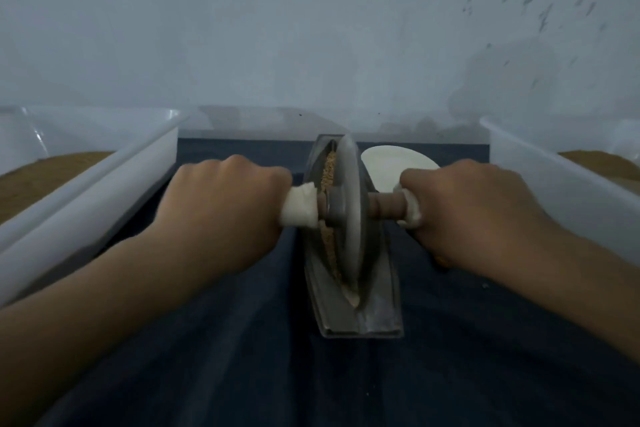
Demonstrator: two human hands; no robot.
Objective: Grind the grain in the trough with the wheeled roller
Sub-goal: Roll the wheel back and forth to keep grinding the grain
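Dark cloth point(311, 385) nearest; metal trough point(363, 322) lies lengthwise on it, its near end almost bare; left hand point(221, 211) and right hand point(471, 215) each have fingers curled tight round a wrapped axle end of the wheeled roller point(348, 204), wheel seated mid-trough; grain point(329, 166) banked along the wheel's left face, looks coarse; judged mid-grind; next stroke needs even downward pressure, wheel kept upright in the groove; white dish point(398, 163) beyond, plastic tub point(104, 184) flanking

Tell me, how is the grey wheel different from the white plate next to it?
The wheel is grey and stands on edge in the trough; the plate is pale and lies flat on the dark cloth. The left hand and right hand grip the wheel's handles; the plate is partly hidden behind the right hand. Both are round.
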